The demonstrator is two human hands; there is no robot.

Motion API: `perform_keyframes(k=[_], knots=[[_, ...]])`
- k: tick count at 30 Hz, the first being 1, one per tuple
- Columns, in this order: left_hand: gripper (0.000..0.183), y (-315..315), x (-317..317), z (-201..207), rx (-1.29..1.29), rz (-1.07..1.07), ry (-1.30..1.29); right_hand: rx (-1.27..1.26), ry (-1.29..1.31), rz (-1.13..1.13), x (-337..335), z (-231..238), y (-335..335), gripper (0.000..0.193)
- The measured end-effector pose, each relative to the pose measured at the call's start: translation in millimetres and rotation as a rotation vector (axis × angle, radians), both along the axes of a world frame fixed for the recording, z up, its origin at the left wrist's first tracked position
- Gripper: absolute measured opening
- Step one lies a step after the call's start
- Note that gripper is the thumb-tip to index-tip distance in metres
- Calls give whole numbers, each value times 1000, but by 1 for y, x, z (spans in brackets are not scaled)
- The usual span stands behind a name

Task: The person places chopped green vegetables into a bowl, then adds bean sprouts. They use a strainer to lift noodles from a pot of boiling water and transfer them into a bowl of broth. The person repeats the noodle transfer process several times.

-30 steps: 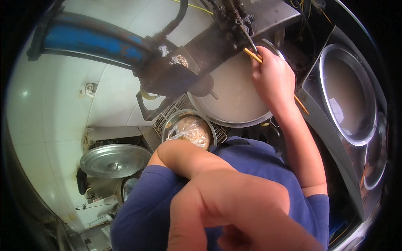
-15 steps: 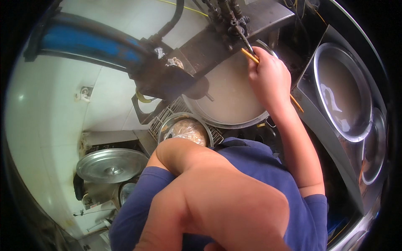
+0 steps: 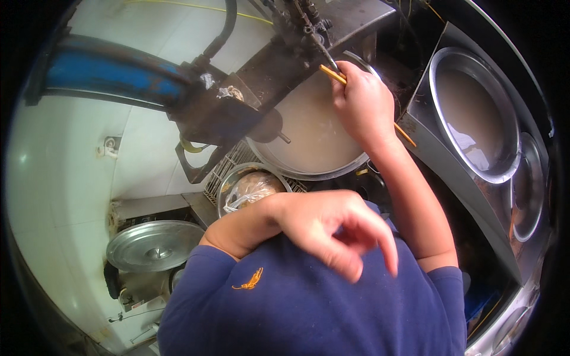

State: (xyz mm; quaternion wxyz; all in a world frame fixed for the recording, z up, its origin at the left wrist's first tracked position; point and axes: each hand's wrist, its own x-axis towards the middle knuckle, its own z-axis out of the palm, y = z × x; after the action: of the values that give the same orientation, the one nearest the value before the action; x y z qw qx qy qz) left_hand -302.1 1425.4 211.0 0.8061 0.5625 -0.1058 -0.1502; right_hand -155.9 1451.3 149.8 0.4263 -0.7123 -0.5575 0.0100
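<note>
My right hand is closed around the end of a dark metal lever on a machine. Long yellow chopsticks run through the same fist. Below that hand is a large round metal pot of cloudy, pale liquid. My left hand hangs in front of my blue shirt, fingers loosely bent, with a gap between thumb and forefinger and nothing in it. Nearest to the left forearm is a metal bowl holding a pale brown mass under clear plastic film.
A blue cylinder and a dark machine head with a short spout extend over the pot's left edge. At right stand a basin of cloudy liquid and another metal basin. A metal lid lies at lower left.
My left hand has moved forward from close to the camera, and its bent fingers now show. The right hand keeps its grip on the lever and chopsticks. The view has shifted slightly.
</note>
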Motion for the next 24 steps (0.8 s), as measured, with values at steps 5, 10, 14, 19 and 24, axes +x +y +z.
perform_keyframes(k=[5,10,14,19,24], knots=[[27,5,-17,-55,184,397,394,25,64,-18,-4,-13,1,20],[21,5,-25,-97,332,713,494,-74,300,49,-4,-20,-2,18],[23,6,-10,-113,566,1030,344,-208,568,47,-3,-19,0,19],[24,-2,20,-115,937,1309,62,-259,795,-22,-4,-18,1,25],[19,1,38,-116,1110,1434,98,-252,986,-15,-1,-21,-1,30]])
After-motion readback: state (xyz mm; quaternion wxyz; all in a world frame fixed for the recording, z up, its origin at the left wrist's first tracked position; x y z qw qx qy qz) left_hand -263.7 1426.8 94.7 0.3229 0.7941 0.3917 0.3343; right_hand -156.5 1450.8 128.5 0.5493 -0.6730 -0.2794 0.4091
